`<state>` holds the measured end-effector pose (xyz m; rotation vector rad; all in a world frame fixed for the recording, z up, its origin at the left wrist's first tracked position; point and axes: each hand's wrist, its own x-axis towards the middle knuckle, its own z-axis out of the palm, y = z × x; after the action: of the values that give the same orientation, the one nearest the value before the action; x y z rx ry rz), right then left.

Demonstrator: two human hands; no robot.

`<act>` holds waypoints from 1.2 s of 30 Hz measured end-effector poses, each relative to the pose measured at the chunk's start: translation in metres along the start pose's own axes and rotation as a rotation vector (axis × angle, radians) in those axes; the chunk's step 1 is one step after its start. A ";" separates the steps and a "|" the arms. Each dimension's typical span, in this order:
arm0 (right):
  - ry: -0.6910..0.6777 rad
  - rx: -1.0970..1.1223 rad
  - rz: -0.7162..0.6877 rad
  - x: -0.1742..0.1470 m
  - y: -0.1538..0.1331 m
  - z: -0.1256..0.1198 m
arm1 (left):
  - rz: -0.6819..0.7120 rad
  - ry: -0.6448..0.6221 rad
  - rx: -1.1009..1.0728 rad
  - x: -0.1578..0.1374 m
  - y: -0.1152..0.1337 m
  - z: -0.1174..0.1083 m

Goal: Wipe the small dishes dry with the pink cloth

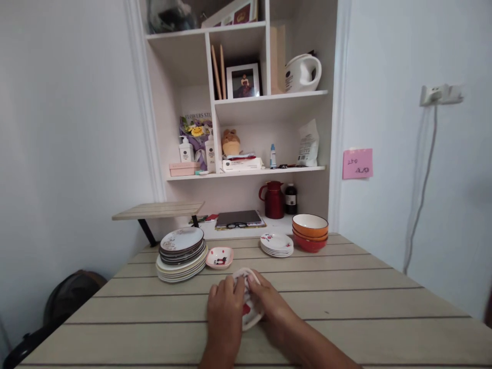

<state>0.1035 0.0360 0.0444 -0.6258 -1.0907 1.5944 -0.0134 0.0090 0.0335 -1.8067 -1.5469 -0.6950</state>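
Observation:
A small white bowl (251,319) with a red mark inside is tilted up between my two hands above the near middle of the table. My right hand (273,302) grips its right side, thumb over the rim and the other fingers behind it. From the left, my left hand (226,310) lies over the bowl with its fingers curled into it. Something pale and wrinkled, perhaps a cloth, shows near those fingertips, mostly hidden. Just beyond my hands sits a square pink-rimmed dish (220,258) with a red and black picture.
A tall stack of plates (180,256) stands left, beside a small raised shelf (157,210). Farther back are small flowered plates (277,245) and stacked orange and red bowls (310,233). Behind them are a dark red jug (274,200), a dark bottle (291,199) and glasses (236,225).

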 end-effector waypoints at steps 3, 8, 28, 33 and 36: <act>0.090 0.010 -0.007 0.006 0.000 -0.005 | 0.022 -0.020 0.045 -0.001 0.002 0.002; 0.141 -0.020 -0.067 0.008 -0.002 -0.016 | 0.217 0.029 -0.065 -0.011 0.006 0.016; 0.030 0.017 -0.048 0.000 0.006 -0.010 | 0.181 0.105 -0.068 -0.015 0.005 0.018; 0.006 -0.006 -0.037 0.000 0.006 -0.013 | 0.229 0.173 -0.171 -0.014 0.005 0.018; -0.026 -0.010 -0.036 0.001 0.006 -0.012 | 0.076 0.075 -0.096 -0.007 0.005 0.008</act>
<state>0.1100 0.0403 0.0337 -0.5911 -1.1236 1.5710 -0.0101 0.0103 0.0217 -1.8771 -1.4104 -0.8038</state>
